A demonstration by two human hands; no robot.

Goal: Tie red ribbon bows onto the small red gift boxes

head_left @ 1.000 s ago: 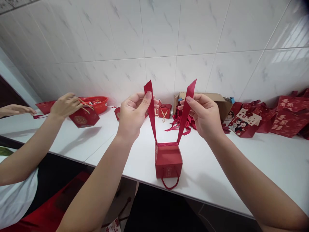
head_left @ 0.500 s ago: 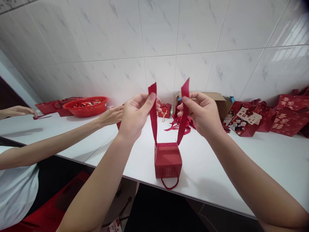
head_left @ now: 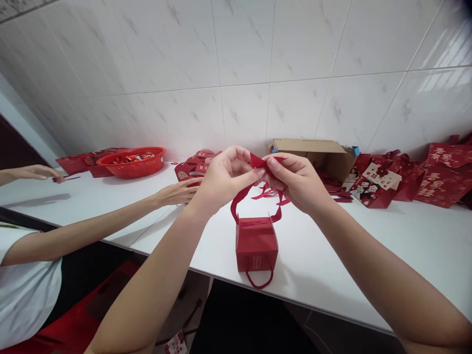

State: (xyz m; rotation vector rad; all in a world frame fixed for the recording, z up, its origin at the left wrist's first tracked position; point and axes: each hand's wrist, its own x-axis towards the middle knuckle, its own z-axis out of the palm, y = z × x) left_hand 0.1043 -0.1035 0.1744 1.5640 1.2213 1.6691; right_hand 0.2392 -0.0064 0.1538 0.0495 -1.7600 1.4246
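A small red gift box [head_left: 257,244] stands near the front edge of the white table, its twisted cord handle [head_left: 260,286] hanging at the front. From its back part a red ribbon [head_left: 236,205] rises on both sides. Above the box, my left hand [head_left: 226,179] pinches one ribbon end and my right hand [head_left: 295,178] pinches the other. The two hands meet at the fingertips, where the ends come together. How the ends cross is partly hidden by the fingers.
A red basin [head_left: 132,164] of wrapped items stands back left. Another person's hand [head_left: 177,192] touches red boxes [head_left: 186,172]; their other hand [head_left: 37,172] holds ribbon. An open cardboard box [head_left: 308,146] is behind; red gift bags [head_left: 442,172] stand at right.
Both my hands have moved together, bringing the once separate ribbon ends to meet above the box. The ribbon now bows outward. The other person's near hand has shifted slightly, with the red boxes more visible.
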